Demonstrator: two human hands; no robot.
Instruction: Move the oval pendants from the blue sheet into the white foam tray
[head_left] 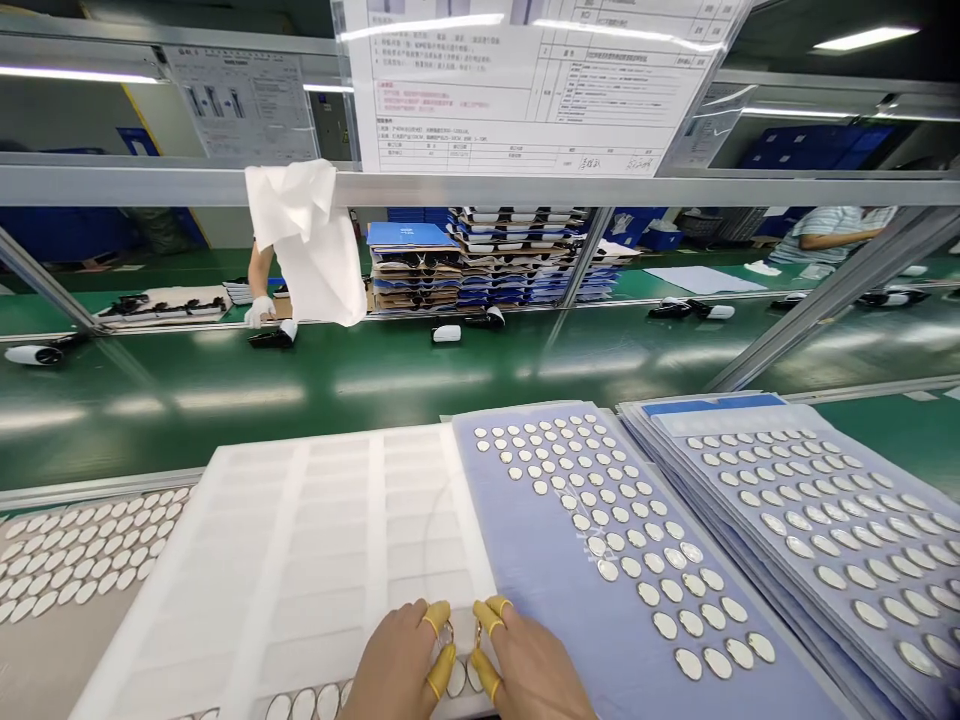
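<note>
Left to right. A grey board [45, 640] carrying rows of white ovals lies at the near left, its right edge tucked under the white sheet [315, 540]. That sheet is bare across its far and middle parts, leaving open room on the far side of the hands; a row of pale discs [304, 703] lies along its near edge.

At its near right corner, the left hand [394, 665] is curled narrow, yellow-capped thumb and forefinger pinching the left ring [445, 633], which faces roughly upward. Just beside it, the right ring [478, 632] shows as a thin sliver, long axis near to far, pinched likewise by the curled right hand [529, 665].

The lilac sheet [555, 590] of discs abuts the white sheet's right edge. A stack of sheets [862, 500] lies further right. The green belt [300, 390] runs along the far side.
</note>
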